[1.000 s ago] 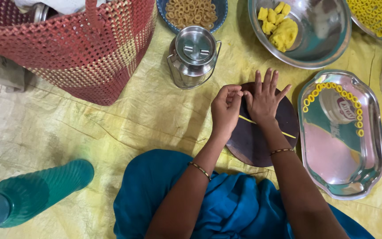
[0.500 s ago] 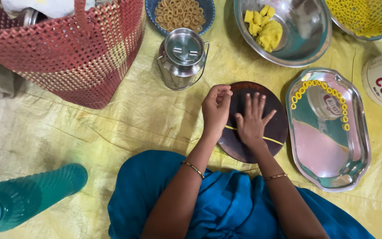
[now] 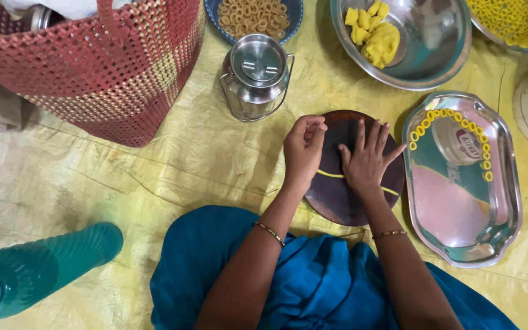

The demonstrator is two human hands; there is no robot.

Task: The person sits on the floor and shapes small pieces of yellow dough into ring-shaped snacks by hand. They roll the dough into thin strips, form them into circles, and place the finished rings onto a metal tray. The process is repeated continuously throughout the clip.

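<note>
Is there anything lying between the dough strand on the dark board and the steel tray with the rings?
Nothing visible does. The dough strand lies on the round board under the right hand. The steel tray sits right beside the board's edge, with rings along its far rim and its near part bare.

At frame centre I see my right hand pressed flat on a thin yellow dough strand across the round dark board; my left hand curls beside it. Right: steel tray edged with yellow rings.
</note>
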